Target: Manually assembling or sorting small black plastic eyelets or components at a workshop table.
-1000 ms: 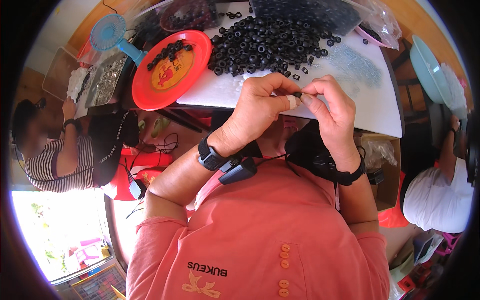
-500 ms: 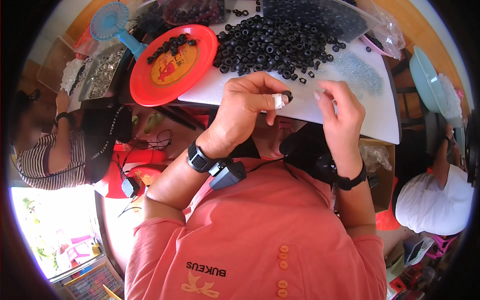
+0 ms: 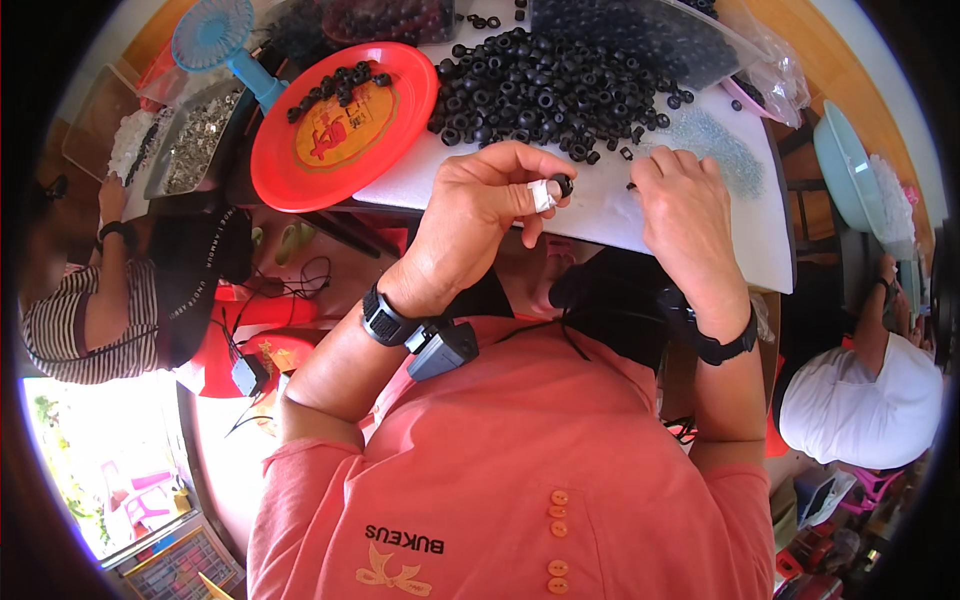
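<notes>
Between thumb and index finger my left hand point(image 3: 485, 195) pinches a small black ring-shaped part point(image 3: 563, 186); white tape point(image 3: 542, 196) wraps its thumb. To the right, my right hand point(image 3: 688, 205) is closed with its fingertips down near the white table surface point(image 3: 600, 220). A tiny dark spot shows at those fingertips, too small to name. Just beyond both hands lies a heap of black ring-shaped parts point(image 3: 540, 95). A red round tray point(image 3: 275, 160) at the left carries several more of them on its patterned centre.
Tiny pale-blue clear pieces point(image 3: 715, 145) are spread at the table's right. A clear bin point(image 3: 640, 40) stands behind the heap. A blue handheld fan point(image 3: 212, 38) and a metal tray of small shiny parts point(image 3: 200, 145) are at the left. People sit at both sides.
My right hand has turned palm down and its fingers have closed near the table surface. My left hand, still pinching the black part, has shifted slightly left.
</notes>
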Demonstrator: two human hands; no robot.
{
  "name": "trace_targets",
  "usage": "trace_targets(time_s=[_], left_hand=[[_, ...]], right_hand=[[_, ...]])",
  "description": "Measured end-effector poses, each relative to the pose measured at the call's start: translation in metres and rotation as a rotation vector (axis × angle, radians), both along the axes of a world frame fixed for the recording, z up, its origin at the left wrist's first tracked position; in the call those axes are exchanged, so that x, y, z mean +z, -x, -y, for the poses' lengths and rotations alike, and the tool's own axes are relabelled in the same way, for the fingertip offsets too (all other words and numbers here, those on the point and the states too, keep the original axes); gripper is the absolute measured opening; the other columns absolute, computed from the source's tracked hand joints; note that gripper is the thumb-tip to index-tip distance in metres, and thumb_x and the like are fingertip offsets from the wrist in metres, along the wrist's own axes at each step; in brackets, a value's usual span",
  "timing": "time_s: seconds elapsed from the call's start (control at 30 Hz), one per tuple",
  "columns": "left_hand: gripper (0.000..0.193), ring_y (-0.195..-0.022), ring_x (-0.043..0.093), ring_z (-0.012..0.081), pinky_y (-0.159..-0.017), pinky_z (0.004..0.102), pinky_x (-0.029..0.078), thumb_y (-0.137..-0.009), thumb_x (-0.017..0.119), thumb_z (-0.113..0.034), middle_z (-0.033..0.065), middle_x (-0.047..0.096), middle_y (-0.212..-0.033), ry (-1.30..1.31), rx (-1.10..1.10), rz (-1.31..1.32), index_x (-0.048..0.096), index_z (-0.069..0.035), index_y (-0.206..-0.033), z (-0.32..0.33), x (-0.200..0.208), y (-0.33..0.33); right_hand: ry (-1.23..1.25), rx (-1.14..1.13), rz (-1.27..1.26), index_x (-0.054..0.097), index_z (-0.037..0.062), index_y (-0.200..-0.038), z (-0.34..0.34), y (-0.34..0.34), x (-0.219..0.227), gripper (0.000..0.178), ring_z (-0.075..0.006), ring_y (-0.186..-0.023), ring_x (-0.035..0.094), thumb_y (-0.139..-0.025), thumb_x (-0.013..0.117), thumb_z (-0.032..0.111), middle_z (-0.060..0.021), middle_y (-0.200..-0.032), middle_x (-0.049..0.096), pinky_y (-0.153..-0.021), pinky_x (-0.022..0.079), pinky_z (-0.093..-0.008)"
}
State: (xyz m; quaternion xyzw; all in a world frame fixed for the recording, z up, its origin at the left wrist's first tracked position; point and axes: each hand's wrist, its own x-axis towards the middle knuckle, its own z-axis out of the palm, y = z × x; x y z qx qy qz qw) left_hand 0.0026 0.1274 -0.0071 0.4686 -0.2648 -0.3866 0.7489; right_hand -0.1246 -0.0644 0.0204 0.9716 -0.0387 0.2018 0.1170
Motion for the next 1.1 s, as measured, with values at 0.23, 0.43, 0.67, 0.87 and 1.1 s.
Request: trace_targets(time_s=[0.23,0.43,0.67,0.87,1.1], left_hand=[[0.021,-0.078,0.063,0.0145,-0.066,0.027,0.05,-0.094,0.066,-0.004,0.0118,0.069,-0.096,-0.065,0.043,0.02,0.067,0.006,-0.113,0.023,0.006,-0.01],[0.021,-0.083,0.065,0.0161,-0.07,0.0286,0.052,-0.094,0.065,-0.002,0.0125,0.07,-0.097,-0.003,0.069,0.064,0.067,0.006,-0.113,0.035,0.004,-0.02],[0.018,-0.067,0.06,0.0111,-0.062,0.0242,0.049,-0.09,0.066,-0.001,0.0074,0.071,-0.09,-0.073,0.118,0.182,0.071,0.004,-0.106,0.012,0.003,-0.001],[0.019,-0.064,0.058,0.01,-0.057,0.0241,0.046,-0.088,0.066,0.002,0.0076,0.07,-0.089,-0.091,0.125,0.157,0.07,0.005,-0.106,0.026,0.007,-0.008],[0.021,-0.08,0.061,0.0127,-0.064,0.0252,0.049,-0.096,0.062,-0.004,0.0113,0.07,-0.096,-0.089,0.061,0.08,0.068,0.006,-0.114,0.032,0.006,0.007]], right_hand=[[-0.037,0.048,0.109,0.063,0.0062,-0.08,-0.004,-0.004,-0.015,0.006,-0.0253,-0.087,0.062,-0.075,0.065,0.005,-0.0075,-0.086,0.063,-0.076,0.042,-0.0395],[-0.133,-0.175,0.155,0.065,0.0051,-0.081,-0.013,-0.005,-0.022,0.007,-0.0267,-0.085,0.062,-0.074,0.065,0.004,-0.0076,-0.084,0.063,-0.073,0.042,-0.0401],[-0.182,-0.037,0.228,0.065,0.0074,-0.083,-0.008,-0.004,-0.029,0.007,-0.0278,-0.089,0.06,-0.08,0.071,0.01,-0.0064,-0.087,0.06,-0.074,0.041,-0.0414],[-0.191,-0.123,0.269,0.065,0.0078,-0.079,-0.009,-0.003,-0.03,0.006,-0.0264,-0.087,0.06,-0.075,0.069,0.007,-0.0063,-0.087,0.062,-0.075,0.04,-0.0411],[-0.299,0.013,0.372,0.064,0.0091,-0.085,-0.008,0.002,-0.04,0.011,-0.0254,-0.09,0.059,-0.078,0.072,0.009,-0.0063,-0.088,0.061,-0.077,0.04,-0.0403]])
